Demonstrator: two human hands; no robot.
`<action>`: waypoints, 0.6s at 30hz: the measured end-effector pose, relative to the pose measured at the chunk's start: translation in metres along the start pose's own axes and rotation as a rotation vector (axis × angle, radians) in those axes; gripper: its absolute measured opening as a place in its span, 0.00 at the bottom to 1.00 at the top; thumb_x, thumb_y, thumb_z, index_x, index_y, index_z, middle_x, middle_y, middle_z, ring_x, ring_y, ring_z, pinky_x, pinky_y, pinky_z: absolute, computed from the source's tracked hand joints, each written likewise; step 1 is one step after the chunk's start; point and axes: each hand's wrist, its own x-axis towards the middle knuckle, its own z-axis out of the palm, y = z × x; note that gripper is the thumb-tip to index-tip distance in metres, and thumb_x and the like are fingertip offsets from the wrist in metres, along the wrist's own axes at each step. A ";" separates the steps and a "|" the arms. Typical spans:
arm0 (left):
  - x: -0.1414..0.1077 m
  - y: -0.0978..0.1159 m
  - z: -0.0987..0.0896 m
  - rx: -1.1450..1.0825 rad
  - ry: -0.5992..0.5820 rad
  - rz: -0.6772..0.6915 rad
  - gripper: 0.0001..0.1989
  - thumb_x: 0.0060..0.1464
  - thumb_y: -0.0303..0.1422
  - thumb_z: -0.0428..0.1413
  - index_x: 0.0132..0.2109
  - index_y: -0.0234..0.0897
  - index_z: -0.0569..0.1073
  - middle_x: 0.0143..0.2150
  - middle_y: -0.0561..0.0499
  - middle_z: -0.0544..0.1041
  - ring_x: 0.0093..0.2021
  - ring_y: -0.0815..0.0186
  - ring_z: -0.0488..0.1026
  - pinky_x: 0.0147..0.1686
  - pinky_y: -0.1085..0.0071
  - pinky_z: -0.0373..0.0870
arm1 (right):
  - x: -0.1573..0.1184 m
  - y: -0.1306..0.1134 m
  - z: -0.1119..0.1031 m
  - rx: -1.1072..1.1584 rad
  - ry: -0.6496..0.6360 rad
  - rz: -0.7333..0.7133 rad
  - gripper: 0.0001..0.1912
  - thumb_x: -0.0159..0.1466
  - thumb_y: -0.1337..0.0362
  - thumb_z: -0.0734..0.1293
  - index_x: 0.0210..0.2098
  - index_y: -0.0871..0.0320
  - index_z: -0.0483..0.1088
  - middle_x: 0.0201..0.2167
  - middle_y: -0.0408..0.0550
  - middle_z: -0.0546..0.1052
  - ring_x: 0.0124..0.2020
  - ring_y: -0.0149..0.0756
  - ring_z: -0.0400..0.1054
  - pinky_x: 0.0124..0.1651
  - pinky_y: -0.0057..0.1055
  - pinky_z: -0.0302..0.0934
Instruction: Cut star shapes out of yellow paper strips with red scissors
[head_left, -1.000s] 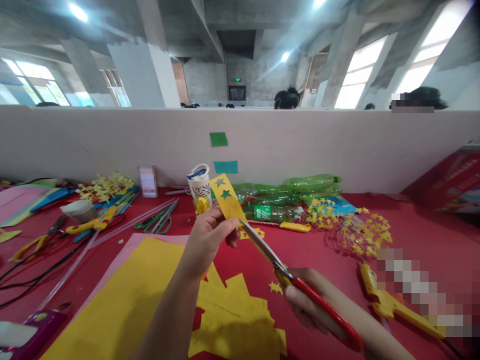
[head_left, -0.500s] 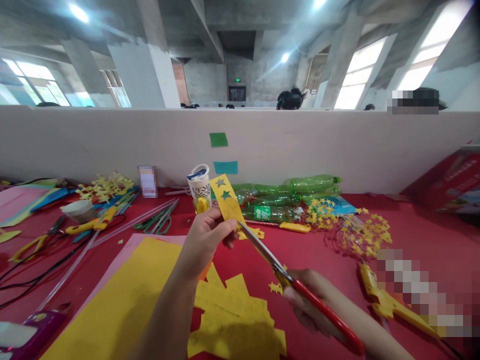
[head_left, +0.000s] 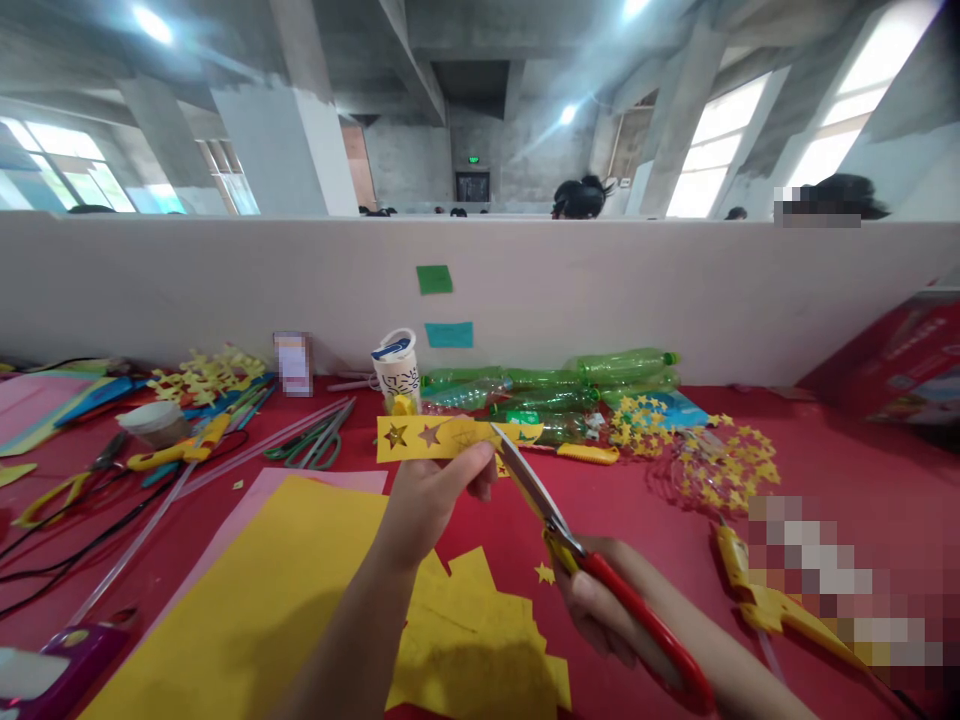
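Between the thumb and fingers of my left hand [head_left: 442,490] is a strip of yellow paper [head_left: 415,449], held level, with star-shaped holes on its left side. My right hand [head_left: 611,600] is closed round the red-handled scissors [head_left: 645,620]. Their blade tips meet the strip just beyond my left thumb. Below lie a small yellow paper star [head_left: 544,573] and a pile of yellow paper pieces [head_left: 472,640]. A large yellow sheet [head_left: 247,600] on top of a pink one lies left of my left forearm.
Green plastic bottles [head_left: 622,366] lie along the white partition [head_left: 225,270], beside a white cup [head_left: 395,375]. Clusters of yellow stars [head_left: 727,455] and a yellow glue gun [head_left: 772,605] are at the right. Green-handled scissors [head_left: 319,445], cables and another glue gun [head_left: 180,447] occupy the left.
My left hand has turned the yellow paper strip from slanting upward to lying level, its holed end swinging down to the left. The scissors stay at its edge, their tips slightly higher.
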 end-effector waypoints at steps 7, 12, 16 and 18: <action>0.001 -0.002 -0.001 0.013 -0.011 -0.025 0.16 0.54 0.34 0.53 0.21 0.35 0.70 0.20 0.51 0.70 0.24 0.70 0.68 0.27 0.73 0.66 | 0.000 -0.004 0.001 -0.003 0.007 -0.008 0.26 0.64 0.42 0.56 0.23 0.56 0.56 0.16 0.37 0.60 0.16 0.24 0.53 0.18 0.21 0.49; 0.003 -0.006 -0.002 -0.051 -0.045 -0.004 0.15 0.55 0.34 0.53 0.22 0.34 0.70 0.21 0.52 0.70 0.23 0.71 0.68 0.26 0.74 0.67 | 0.001 0.000 0.006 0.025 0.036 0.033 0.29 0.62 0.38 0.56 0.21 0.56 0.57 0.14 0.37 0.61 0.14 0.24 0.53 0.17 0.21 0.47; 0.004 -0.006 -0.002 -0.036 -0.052 0.005 0.15 0.55 0.34 0.53 0.22 0.34 0.70 0.21 0.52 0.70 0.24 0.71 0.68 0.26 0.74 0.67 | 0.003 0.002 0.007 0.027 0.080 0.053 0.30 0.61 0.35 0.55 0.21 0.56 0.56 0.11 0.36 0.60 0.11 0.22 0.50 0.15 0.21 0.45; 0.003 -0.005 -0.001 -0.034 -0.031 0.002 0.15 0.55 0.34 0.53 0.22 0.34 0.70 0.20 0.52 0.70 0.23 0.71 0.68 0.26 0.74 0.67 | 0.004 0.002 0.006 0.015 0.078 0.056 0.31 0.60 0.34 0.54 0.21 0.56 0.56 0.10 0.36 0.60 0.11 0.23 0.51 0.15 0.21 0.44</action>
